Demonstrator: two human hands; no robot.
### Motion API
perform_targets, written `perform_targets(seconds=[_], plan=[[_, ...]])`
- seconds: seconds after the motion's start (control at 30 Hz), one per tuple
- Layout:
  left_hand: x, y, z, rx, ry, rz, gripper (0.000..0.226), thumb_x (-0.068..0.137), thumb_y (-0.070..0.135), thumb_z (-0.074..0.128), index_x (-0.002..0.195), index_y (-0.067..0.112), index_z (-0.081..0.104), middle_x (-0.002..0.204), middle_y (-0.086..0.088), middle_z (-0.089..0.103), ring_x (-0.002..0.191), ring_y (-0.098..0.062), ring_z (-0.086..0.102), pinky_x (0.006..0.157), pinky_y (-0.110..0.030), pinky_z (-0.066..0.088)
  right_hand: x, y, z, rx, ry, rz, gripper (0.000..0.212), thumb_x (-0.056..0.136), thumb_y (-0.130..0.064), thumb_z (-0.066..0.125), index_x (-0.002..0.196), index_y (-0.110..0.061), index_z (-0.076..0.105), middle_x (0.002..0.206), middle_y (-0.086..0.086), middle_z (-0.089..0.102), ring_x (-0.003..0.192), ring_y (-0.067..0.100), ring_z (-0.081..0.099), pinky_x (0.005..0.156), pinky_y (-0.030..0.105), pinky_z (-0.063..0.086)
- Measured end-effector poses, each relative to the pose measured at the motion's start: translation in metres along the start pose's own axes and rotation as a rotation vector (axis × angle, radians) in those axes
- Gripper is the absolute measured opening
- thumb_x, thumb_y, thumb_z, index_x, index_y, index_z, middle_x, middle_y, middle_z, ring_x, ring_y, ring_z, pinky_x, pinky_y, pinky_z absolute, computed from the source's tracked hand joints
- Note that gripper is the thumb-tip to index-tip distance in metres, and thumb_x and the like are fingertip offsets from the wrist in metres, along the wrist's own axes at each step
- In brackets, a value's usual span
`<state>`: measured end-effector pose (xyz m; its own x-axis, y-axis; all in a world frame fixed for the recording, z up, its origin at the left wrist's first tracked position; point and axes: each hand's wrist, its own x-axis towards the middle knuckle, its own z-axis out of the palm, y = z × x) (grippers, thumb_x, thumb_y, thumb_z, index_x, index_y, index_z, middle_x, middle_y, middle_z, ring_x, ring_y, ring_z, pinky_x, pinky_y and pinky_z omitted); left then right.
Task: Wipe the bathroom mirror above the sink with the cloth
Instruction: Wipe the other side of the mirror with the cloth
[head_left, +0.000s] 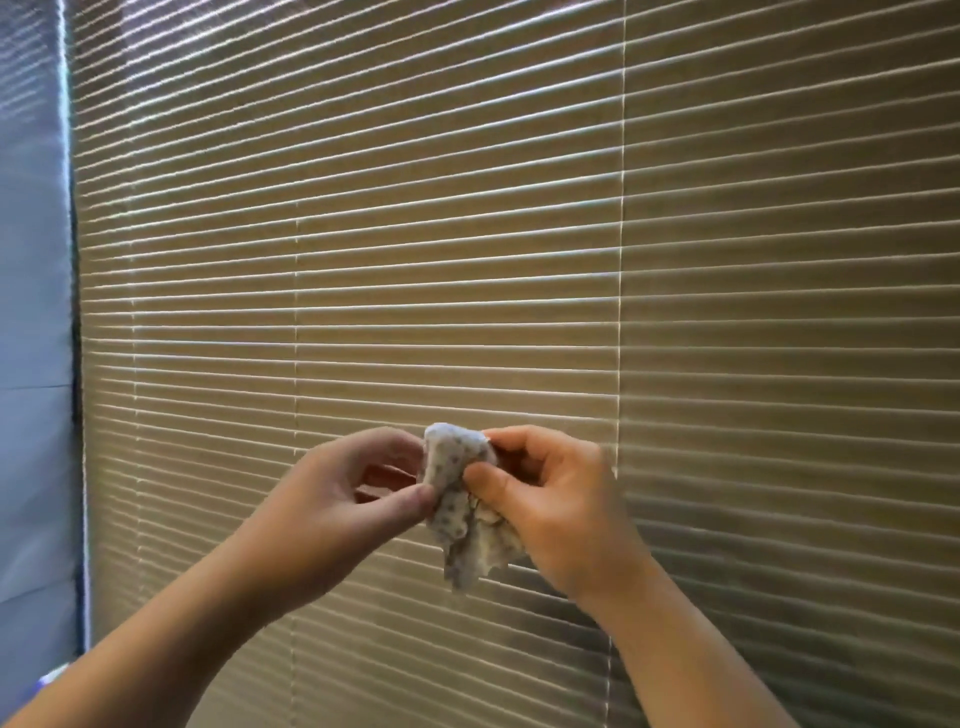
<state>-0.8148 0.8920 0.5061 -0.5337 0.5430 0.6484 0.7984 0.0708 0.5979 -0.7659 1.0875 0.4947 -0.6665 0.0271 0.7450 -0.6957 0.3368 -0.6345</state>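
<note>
Two hands are shown raised in front of one window blind (519, 234). One small patterned cloth (460, 506) is held between them in mid-air, crumpled, its loose lower end hanging free below the hands. The left hand (332, 499) is seen with its fingers (410, 501) curled, the thumb and forefinger pinching the cloth's left edge. The right hand (556, 499) is seen with its fingers curled round the cloth's right side, the thumb pressed against the fabric. Both forearms are seen to enter from the lower edge of the view. The blind, of many horizontal slats crossed by several vertical cords, fills most of the view behind the hands. One pale blue strip of wall (34, 364) is shown along the left edge, beside the blind's left border. Open space is seen above the hands and to either side.
</note>
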Motion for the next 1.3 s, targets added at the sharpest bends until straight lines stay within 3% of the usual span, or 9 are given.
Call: perform_targets(seconds=[0.23,0.37,0.5,0.6,0.7,0.93,1.03,1.17,1.3], plan=[[-0.019,-0.033,0.017,-0.114,0.317,-0.097,0.042,0.062,0.043,0.079,0.079,0.009,0.06,0.074,-0.021,0.061,0.067,-0.03,0.062,0.063,-0.046,0.053,0.0,0.047,0.029,0.36,-0.09,0.106,0.013,0.089,-0.013,0.072,0.101,-0.016,0.074,0.094,0.003,0.077,0.089,0.021,0.074,0.077,0.04,0.061],[-0.032,-0.056,0.012,-0.057,0.501,-0.143,0.027,0.064,0.023,0.079,0.073,0.011,0.056,0.065,-0.011,0.053,0.061,-0.022,0.049,0.055,-0.029,0.045,0.004,0.074,0.058,0.443,-0.152,0.138,0.008,0.088,-0.018,0.074,0.096,-0.02,0.074,0.093,0.003,0.077,0.087,0.02,0.074,0.075,0.033,0.06],[-0.048,-0.072,-0.007,0.004,0.631,-0.202,0.027,0.061,0.022,0.078,0.072,0.014,0.055,0.066,-0.017,0.049,0.061,-0.021,0.045,0.053,-0.025,0.041,0.006,0.1,0.102,0.343,-0.138,0.081,0.025,0.078,-0.039,0.071,0.103,-0.036,0.067,0.1,-0.003,0.073,0.093,0.018,0.071,0.081,0.041,0.059],[-0.061,-0.086,-0.025,0.033,0.691,-0.25,0.038,0.054,0.039,0.076,0.071,0.014,0.053,0.063,-0.011,0.049,0.059,-0.022,0.046,0.055,-0.032,0.04,0.007,0.106,0.134,0.231,-0.187,-0.051,0.045,0.074,-0.041,0.074,0.117,-0.035,0.064,0.113,-0.016,0.065,0.11,0.007,0.063,0.09,0.025,0.052],[-0.077,-0.101,-0.045,0.019,0.743,-0.302,0.036,0.054,0.035,0.079,0.067,0.015,0.052,0.06,-0.002,0.05,0.056,-0.018,0.047,0.052,-0.025,0.042,0.011,0.11,0.168,0.217,-0.253,-0.089,0.059,0.069,-0.04,0.078,0.125,-0.027,0.062,0.119,-0.017,0.06,0.115,0.006,0.059,0.093,0.02,0.049],[-0.12,-0.132,-0.104,-0.075,0.763,-0.34,0.025,0.067,0.008,0.081,0.066,0.021,0.059,0.064,-0.005,0.05,0.056,-0.011,0.045,0.048,-0.014,0.039,0.022,0.113,0.241,0.475,-0.296,0.087,0.029,0.091,0.006,0.06,0.096,-0.019,0.075,0.078,0.013,0.069,0.063,0.012,0.063,0.058,0.025,0.05],[-0.136,-0.151,-0.125,-0.113,0.894,-0.364,0.024,0.075,0.001,0.076,0.072,0.016,0.058,0.064,-0.005,0.054,0.056,-0.01,0.05,0.049,-0.014,0.042,0.026,0.115,0.269,0.61,-0.321,0.224,0.022,0.096,-0.005,0.057,0.093,-0.019,0.073,0.08,0.025,0.064,0.066,0.031,0.059,0.06,0.039,0.051],[-0.156,-0.169,-0.14,-0.17,1.076,-0.406,0.051,0.044,0.057,0.087,0.071,0.022,0.061,0.065,-0.005,0.055,0.057,-0.013,0.053,0.052,-0.02,0.047,0.029,0.12,0.298,0.719,-0.341,0.325,0.017,0.095,-0.015,0.057,0.092,-0.019,0.073,0.085,0.026,0.066,0.072,0.028,0.061,0.061,0.038,0.053],[-0.17,-0.18,-0.143,-0.267,1.096,-0.437,0.012,0.068,0.015,0.064,0.076,0.007,0.064,0.075,-0.015,0.064,0.064,-0.022,0.061,0.057,-0.032,0.05,0.036,0.132,0.324,0.825,-0.359,0.422,0.016,0.09,-0.023,0.058,0.092,-0.019,0.074,0.088,0.033,0.062,0.074,0.032,0.059,0.066,0.043,0.048]])
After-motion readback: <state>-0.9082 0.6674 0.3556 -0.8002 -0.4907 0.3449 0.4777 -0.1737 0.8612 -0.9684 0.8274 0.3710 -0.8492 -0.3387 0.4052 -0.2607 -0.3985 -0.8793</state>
